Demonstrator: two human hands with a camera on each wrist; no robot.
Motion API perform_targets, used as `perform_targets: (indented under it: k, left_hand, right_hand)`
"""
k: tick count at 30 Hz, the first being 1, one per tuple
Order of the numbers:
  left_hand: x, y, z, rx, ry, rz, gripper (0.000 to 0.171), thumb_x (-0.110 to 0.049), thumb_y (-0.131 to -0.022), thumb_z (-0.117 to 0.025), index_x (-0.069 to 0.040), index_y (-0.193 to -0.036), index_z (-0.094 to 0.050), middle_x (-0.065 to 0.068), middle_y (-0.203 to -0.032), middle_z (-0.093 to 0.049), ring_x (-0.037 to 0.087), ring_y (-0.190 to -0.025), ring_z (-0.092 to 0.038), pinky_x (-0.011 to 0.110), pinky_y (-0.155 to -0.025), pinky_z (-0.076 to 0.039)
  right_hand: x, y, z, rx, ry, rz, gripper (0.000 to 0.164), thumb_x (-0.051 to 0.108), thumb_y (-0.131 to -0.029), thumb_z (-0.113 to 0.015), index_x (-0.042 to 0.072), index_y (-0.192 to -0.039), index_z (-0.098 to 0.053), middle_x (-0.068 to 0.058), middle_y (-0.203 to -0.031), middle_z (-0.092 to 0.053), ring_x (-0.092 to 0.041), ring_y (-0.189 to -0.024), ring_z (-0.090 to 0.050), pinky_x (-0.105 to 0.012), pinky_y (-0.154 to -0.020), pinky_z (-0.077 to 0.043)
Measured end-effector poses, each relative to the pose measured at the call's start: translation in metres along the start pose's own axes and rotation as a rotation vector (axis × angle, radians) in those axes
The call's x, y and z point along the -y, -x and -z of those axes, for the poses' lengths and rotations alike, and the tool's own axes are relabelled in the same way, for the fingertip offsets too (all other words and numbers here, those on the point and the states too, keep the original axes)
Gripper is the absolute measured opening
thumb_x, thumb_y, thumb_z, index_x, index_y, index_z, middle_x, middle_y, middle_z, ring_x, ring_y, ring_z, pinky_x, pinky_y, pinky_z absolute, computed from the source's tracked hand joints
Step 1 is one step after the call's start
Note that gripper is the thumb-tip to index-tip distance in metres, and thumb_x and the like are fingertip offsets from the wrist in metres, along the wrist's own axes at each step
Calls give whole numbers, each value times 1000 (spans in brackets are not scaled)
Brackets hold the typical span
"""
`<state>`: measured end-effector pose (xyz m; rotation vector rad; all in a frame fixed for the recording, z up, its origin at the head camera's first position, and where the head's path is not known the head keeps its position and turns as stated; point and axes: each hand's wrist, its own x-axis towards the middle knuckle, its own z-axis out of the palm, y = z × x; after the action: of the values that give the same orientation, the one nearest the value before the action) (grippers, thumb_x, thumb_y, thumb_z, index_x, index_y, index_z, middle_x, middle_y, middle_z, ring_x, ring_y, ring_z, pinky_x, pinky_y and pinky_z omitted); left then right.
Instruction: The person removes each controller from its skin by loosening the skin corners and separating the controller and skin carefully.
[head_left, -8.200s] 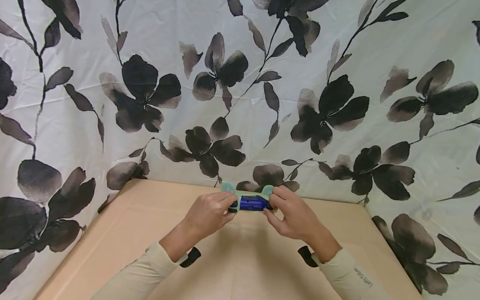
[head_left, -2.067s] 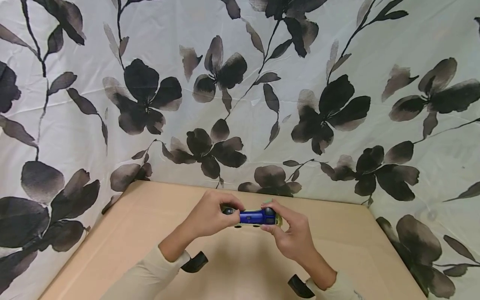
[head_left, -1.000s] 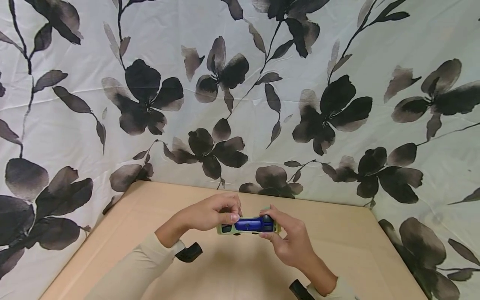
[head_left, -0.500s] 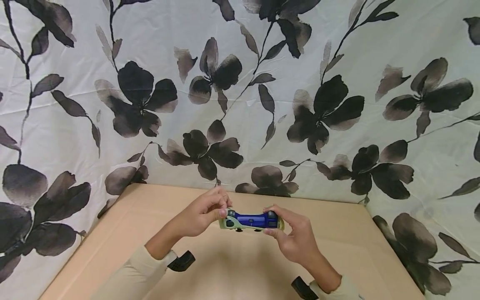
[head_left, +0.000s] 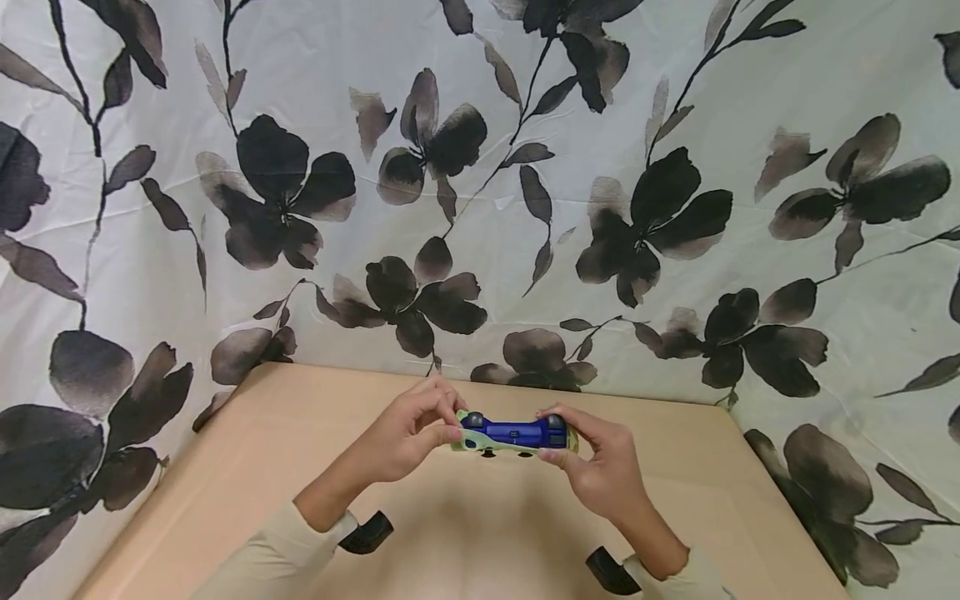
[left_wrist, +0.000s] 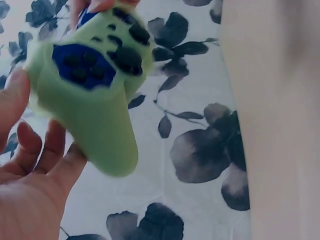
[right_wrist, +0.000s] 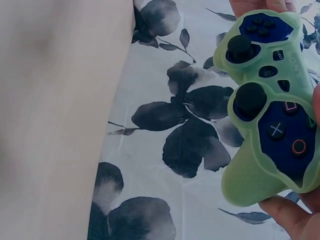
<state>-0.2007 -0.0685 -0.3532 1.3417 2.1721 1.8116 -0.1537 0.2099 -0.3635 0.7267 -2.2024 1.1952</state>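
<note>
A blue game controller with black sticks and buttons is held in the air, inside a light green silicone cover. In the head view its shoulder-button edge faces up. My left hand pinches the cover at the left end, thumb in front. The left wrist view shows that thumb beside the cover and the other fingers under the grip. Around the right end, my right hand grips the covered controller between thumb and fingers. The right wrist view shows the button face, framed by the cover's openings.
A light tan table lies beneath both hands. Behind it hangs a white cloth printed with dark flowers. Each wrist carries a black camera, such as the left wrist camera.
Earlier, green cover flaps stood up at both ends. My left fingers have since moved from over the controller's left top to its left edge. Both hands and the controller have shifted slightly right.
</note>
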Motion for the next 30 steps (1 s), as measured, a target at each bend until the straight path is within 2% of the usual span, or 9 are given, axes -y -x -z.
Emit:
perform_targets:
  k: [4,7,9,12,16,19,21,24,30]
  left_hand:
    - [1,-1,-6,-43,21,-44,12,2,-87,-70,-3,-91,-60,14,-106,-52,23,-105,-55,24,-95,-54]
    - [-1,1,-8,-37,-57,-66,18,-6,-89,-71,-8,-105,-64,10,-112,-50,20,-108,-53,27,-102,-50]
    - [-4,0,-13,-26,-174,-67,22,-16,-90,-72,-14,-112,-67,5,-118,-48,16,-111,-50,28,-102,-48]
    - [-8,-1,-24,-28,-379,-81,15,-28,-92,-71,-23,-106,-71,-1,-121,-45,15,-112,-46,31,-97,-47]
    - [-10,-2,-36,-55,-617,-175,4,-23,-94,-67,-19,-92,-66,3,-119,-43,14,-107,-46,30,-92,-49]
    - [-11,-2,-42,-79,-821,-235,9,-19,-94,-65,-17,-89,-58,6,-115,-42,13,-102,-45,22,-81,-48]
    - [-11,-1,-45,-98,-910,-260,12,-20,-97,-61,-15,-89,-54,7,-113,-40,14,-100,-44,19,-75,-45]
    - [-10,-2,-47,-150,-933,-279,19,-25,-101,-51,-11,-89,-53,10,-111,-38,15,-96,-44,16,-70,-42]
    - [-6,2,-39,-246,-913,-283,34,-33,-102,-37,-7,-87,-52,9,-107,-36,17,-101,-40,24,-80,-43]
  right_hand:
    - [2,0,2,25,-11,-29,48,-4,-69,-84,7,-113,-71,-12,-107,-75,-21,-105,-71,-13,-98,-47]
    - [4,0,2,33,-9,-30,47,-3,-69,-85,8,-112,-71,-12,-106,-75,-22,-103,-71,-12,-98,-47]
    - [5,-1,1,36,-10,-29,46,-2,-69,-85,8,-112,-71,-12,-105,-75,-21,-104,-71,-12,-99,-46]
    - [6,0,0,30,-16,-33,45,-2,-68,-85,8,-110,-72,-11,-105,-75,-19,-104,-71,-13,-98,-47]
    - [4,3,-1,15,11,-44,45,-2,-67,-86,10,-109,-72,-7,-103,-76,-15,-103,-71,-12,-96,-48]
    - [4,4,-3,9,40,-39,46,-2,-66,-87,13,-108,-73,-3,-102,-76,-17,-101,-72,-11,-95,-48]
    - [4,3,-3,3,46,-38,46,-2,-66,-87,12,-107,-73,-4,-102,-76,-20,-100,-73,-9,-95,-47]
    - [4,0,-2,-7,39,-49,44,-1,-67,-86,9,-107,-73,-8,-101,-77,-21,-98,-74,-10,-96,-46]
    - [6,-1,5,-17,-32,-187,39,-3,-71,-83,3,-108,-72,-8,-101,-76,-11,-97,-72,-20,-93,-51]
